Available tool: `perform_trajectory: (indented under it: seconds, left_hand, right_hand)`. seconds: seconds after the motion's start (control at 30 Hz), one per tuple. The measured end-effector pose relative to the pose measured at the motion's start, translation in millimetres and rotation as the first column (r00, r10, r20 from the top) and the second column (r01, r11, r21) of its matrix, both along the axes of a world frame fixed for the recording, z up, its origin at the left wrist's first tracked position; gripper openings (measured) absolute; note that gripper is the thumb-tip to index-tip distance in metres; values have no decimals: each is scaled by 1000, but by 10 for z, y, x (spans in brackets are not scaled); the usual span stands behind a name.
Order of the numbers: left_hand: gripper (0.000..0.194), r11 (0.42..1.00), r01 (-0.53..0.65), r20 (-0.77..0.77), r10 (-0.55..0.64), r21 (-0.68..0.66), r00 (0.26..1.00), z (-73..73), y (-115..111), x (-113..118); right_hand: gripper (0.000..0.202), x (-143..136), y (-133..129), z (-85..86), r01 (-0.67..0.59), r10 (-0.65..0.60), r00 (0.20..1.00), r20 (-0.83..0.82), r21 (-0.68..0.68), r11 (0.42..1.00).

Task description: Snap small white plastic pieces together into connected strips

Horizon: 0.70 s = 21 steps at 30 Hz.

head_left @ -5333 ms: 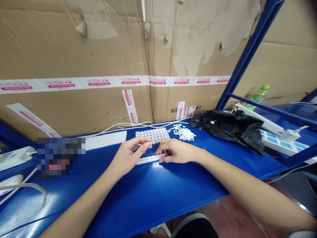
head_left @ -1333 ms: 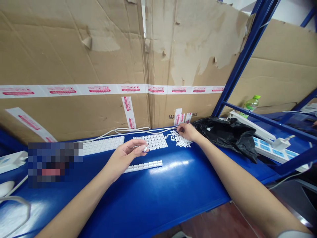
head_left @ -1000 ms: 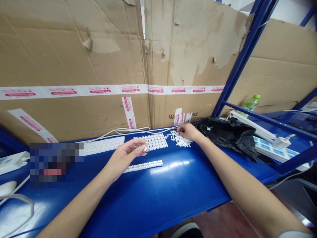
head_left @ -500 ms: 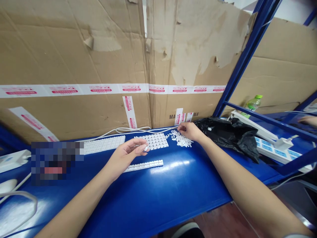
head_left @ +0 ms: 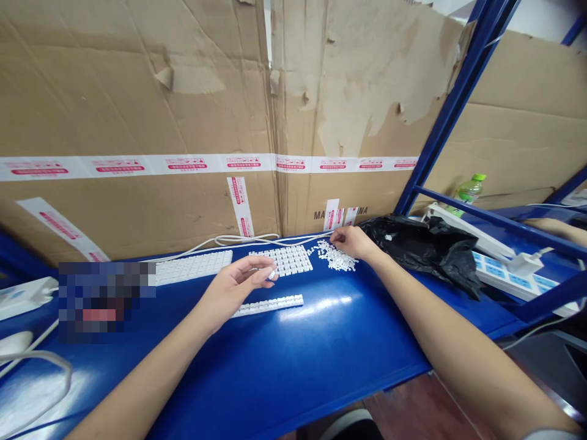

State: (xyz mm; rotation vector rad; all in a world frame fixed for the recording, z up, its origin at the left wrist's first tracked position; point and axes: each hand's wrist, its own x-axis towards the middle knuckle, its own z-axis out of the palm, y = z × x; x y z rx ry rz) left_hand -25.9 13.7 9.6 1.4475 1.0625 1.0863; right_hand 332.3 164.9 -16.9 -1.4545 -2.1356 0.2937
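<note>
My left hand [head_left: 247, 280] is closed on a small white piece [head_left: 271, 275], in front of a block of white pieces in rows [head_left: 291, 260]. Nearer me, a single strip of white pieces [head_left: 279, 302] lies on the blue table [head_left: 293, 366], its left end behind my left hand. My right hand [head_left: 351, 241] is at the upper edge of a pile of loose small white pieces [head_left: 342, 261], fingertips pressed together; what they hold, if anything, is too small to make out. A white keyboard-like panel [head_left: 192, 266] lies left of the rows.
A black plastic bag [head_left: 426, 250] lies right of my right hand, with power strips [head_left: 513, 275] and a green-capped bottle [head_left: 470, 190] beyond. Cardboard [head_left: 206, 110] stands behind the table. White cables [head_left: 238, 239] run along its base. Another person's arm [head_left: 557, 229] shows at far right.
The other person's arm at the far right reaches further left into view. My own hands have hardly moved.
</note>
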Motion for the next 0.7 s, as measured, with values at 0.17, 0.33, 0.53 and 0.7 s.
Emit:
perform_trajectory:
  seconds: [0.17, 0.33, 0.53, 0.7]
  left_hand:
    - [45, 1000, -3, -6, 3, 16, 1000, 22, -12, 31]
    - [44, 1000, 8, 1, -8, 23, 1000, 11, -11, 47]
    - [42, 999, 30, -2, -30, 19, 1000, -10, -14, 49]
    - [43, 1000, 8, 7, -8, 13, 1000, 10, -19, 63]
  right_hand:
    - [27, 10, 33, -20, 44, -44, 999, -4, 3, 999]
    - [27, -14, 4, 3, 34, -33, 999, -28, 12, 999]
    - [19, -76, -19, 38, 42, -34, 986, -163, 44, 998]
    - [13, -222, -135, 102, -21, 41, 951, -307, 65, 998]
